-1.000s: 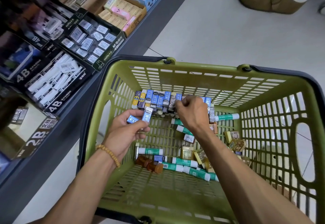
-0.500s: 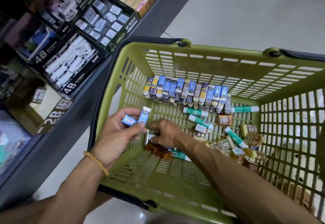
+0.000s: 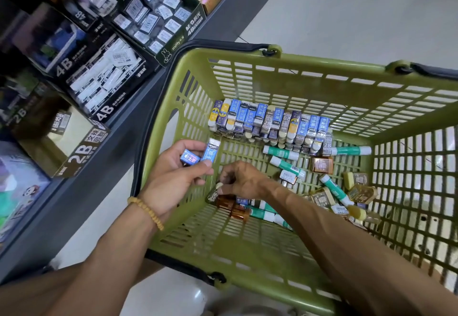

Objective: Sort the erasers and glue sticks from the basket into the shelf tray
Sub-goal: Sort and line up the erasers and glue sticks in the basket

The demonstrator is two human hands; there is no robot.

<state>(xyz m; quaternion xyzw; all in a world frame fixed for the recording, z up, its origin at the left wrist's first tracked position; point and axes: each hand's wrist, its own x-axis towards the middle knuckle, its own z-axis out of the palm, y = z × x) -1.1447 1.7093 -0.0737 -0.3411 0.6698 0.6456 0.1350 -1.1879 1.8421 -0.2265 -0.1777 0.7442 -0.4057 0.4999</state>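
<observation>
Olive-green slatted plastic shopping basket (image 3: 285, 68) w/ black handles sat on pale floor beside dark grey shelf (image 3: 74, 191). Left hand (image 3: 173, 177), wrist w/ tan bead bracelet (image 3: 146, 213), hung over basket's left wall, fingers & thumb curled round two blue-wrapped erasers (image 3: 200, 156). Right hand (image 3: 241, 179) was down near basket floor, fingers bent around a small dark-labelled item w/ pale end (image 3: 216, 191); couldn't tell what it was. Just under it lay amber-brown cylinders (image 3: 233, 206). Row of blue, yellow & grey sleeved erasers (image 3: 270, 122) stood against far wall. Green-and-white glue sticks (image 3: 285, 164) lay loose mid-floor, gold-brown wrapped erasers (image 3: 357, 191) piled to the right. On shelf, black cardboard 4B tray (image 3: 106, 80) held white erasers; black 2B tray (image 3: 76, 152) nearest left hand.
</observation>
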